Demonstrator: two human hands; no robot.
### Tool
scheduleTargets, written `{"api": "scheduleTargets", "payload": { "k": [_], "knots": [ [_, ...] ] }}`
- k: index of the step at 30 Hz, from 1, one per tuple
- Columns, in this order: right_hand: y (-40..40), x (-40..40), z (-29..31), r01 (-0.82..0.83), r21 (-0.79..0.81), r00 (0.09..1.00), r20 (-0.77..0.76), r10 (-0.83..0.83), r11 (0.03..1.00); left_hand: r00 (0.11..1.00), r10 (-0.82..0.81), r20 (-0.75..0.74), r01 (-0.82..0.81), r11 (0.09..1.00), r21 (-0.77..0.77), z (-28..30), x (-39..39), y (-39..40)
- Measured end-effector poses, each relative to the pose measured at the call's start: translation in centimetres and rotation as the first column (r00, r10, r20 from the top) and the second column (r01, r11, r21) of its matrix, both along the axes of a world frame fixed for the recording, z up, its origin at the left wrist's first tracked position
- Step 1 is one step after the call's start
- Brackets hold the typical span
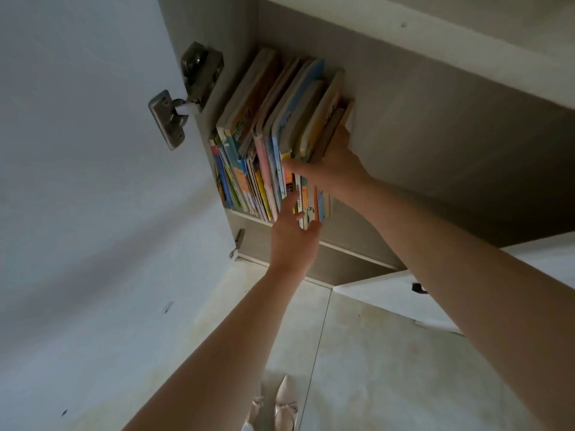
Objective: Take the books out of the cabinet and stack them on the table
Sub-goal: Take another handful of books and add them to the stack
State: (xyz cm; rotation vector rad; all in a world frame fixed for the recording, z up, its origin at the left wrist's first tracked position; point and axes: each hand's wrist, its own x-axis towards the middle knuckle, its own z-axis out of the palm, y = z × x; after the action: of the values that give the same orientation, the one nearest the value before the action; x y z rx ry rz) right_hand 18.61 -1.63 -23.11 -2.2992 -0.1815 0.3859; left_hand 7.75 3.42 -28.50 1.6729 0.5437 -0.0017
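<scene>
— Two hands up at the row of books (264, 141): where exactly?
— Both at the right end of the row. Right hand (331, 163) wrapped round the last few books there, thumb across the spines, fingers (343, 135) tucked behind the outermost cover. Left hand (292, 237) just below, fingers nearly straight and spread, fingertips touching the lower ends of the spines next to that bunch; gripping nothing.
— And the books themselves?
— Standing upright, packed side by side on the cabinet shelf (342, 245), filling only the part against the cabinet's left wall (217, 32). Mostly thin, bright spines: blue, yellow, orange, pink. Right of the row, bare shelf space.
— Anything else near the row?
— Left of it, open cabinet door (77, 150) on a metal hinge (186, 91), with a second, smaller hinge (238, 242) lower down, below the row's left end. Below the row, pale floor tiles (357, 353) and two pale pointed shoes (277, 405). Lower right of the row, a white panel (389, 293), kind unclear.
</scene>
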Motion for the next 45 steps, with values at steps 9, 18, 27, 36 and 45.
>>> {"api": "scheduleTargets", "payload": {
  "k": [9,18,27,36,45],
  "knots": [
    [-1.5,0.4,-0.7,-0.071,-0.070,0.996,0.047,0.074,0.995,0.997,-0.013,0.078,0.013,1.000,0.005,-2.4,0.8,-0.6],
    [-3.4,0.2,-0.9,0.177,0.054,0.984,-0.026,-0.176,0.983,0.991,-0.115,0.062,0.090,0.944,0.317,-3.3,2.0,-2.7],
    [-3.9,0.9,-0.7,0.185,-0.064,0.982,-0.034,-0.188,0.981,0.992,-0.105,0.064,0.090,0.976,0.198,-4.5,3.7,-4.0],
    [-5.0,0.2,-0.5,0.160,-0.083,0.987,0.019,-0.159,0.984,0.990,0.009,0.143,-0.059,0.936,0.348,-6.1,6.8,-5.1],
    [-5.3,-7.1,1.3,0.103,-0.073,0.993,-0.057,-0.108,0.992,0.969,-0.017,0.245,-0.077,0.927,0.368,-6.1,-0.4,-3.7]
  ]
}}
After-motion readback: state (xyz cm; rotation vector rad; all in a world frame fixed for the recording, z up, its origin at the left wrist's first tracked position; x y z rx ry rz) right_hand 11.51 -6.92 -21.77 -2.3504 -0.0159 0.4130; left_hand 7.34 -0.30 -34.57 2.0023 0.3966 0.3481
